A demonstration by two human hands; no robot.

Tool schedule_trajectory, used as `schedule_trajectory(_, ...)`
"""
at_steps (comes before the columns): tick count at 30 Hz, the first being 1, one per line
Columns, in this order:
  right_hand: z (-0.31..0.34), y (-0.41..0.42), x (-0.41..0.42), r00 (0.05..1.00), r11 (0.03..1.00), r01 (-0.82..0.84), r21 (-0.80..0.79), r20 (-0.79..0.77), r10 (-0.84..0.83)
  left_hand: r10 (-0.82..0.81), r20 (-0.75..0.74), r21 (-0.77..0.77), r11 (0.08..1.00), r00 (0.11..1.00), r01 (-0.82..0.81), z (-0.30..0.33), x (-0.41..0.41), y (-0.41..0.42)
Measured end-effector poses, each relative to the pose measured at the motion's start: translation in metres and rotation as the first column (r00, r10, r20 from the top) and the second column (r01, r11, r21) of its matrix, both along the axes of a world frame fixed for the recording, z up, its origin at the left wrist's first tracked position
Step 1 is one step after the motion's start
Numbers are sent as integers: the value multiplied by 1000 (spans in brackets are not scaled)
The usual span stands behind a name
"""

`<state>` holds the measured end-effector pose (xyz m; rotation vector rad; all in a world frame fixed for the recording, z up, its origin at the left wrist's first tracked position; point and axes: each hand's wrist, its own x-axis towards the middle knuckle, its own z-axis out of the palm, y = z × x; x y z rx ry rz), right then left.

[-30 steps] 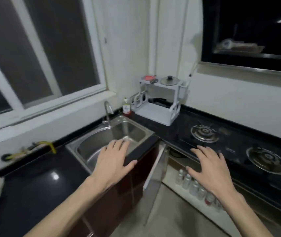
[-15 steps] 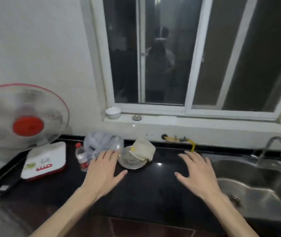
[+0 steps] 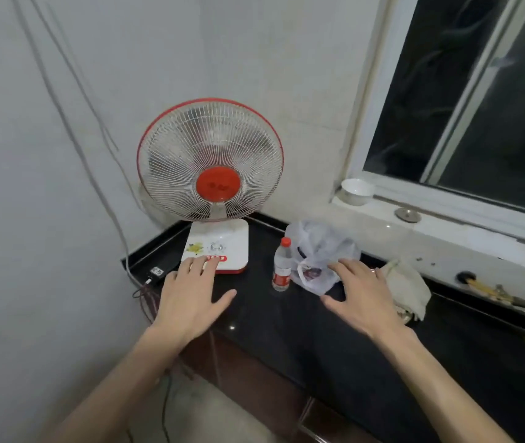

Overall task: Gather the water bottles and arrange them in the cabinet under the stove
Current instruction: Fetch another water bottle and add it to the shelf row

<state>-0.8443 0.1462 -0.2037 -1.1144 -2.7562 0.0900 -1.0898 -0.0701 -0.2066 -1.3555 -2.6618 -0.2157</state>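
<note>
Head view: we note the left hand (image 3: 191, 298) and right hand (image 3: 363, 302) both spread flat, holding nothing, above the black bench (image 3: 274, 327), with one red-capped water bottle (image 3: 282, 265) upright between them, touching a plastic bag (image 3: 318, 251).

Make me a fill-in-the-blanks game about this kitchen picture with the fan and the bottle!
1. The water bottle has a ____ cap.
2. The bottle stands between the fan and a plastic ____.
3. The white bowl sits on the window ____.
4. The left hand and right hand are both ____, holding nothing.

Missing words: red; bag; sill; open
</note>
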Motion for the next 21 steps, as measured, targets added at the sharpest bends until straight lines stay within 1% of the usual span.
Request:
schedule_trajectory(7, -23, 32, -46, 1000, 1000, 15, -8, 5, -15, 12, 17, -24, 1000, 1000, -12, -17, -53, 31)
schedule_trajectory(11, -49, 65, -71, 999, 999, 13, -48, -37, -14, -20, 16, -22, 1000, 1000, 21, -37, -72, 64)
schedule_trajectory(16, -103, 117, -107, 998, 987, 2, -163, -58, -11, 23, 45, -70, 997, 999, -20, -53, -96, 113)
schedule_trajectory(21, -151, 154, -149, 997, 952, -34, -304, -71, 13, 62, 62, -159, 986, 996, -52, -68, -119, 147)
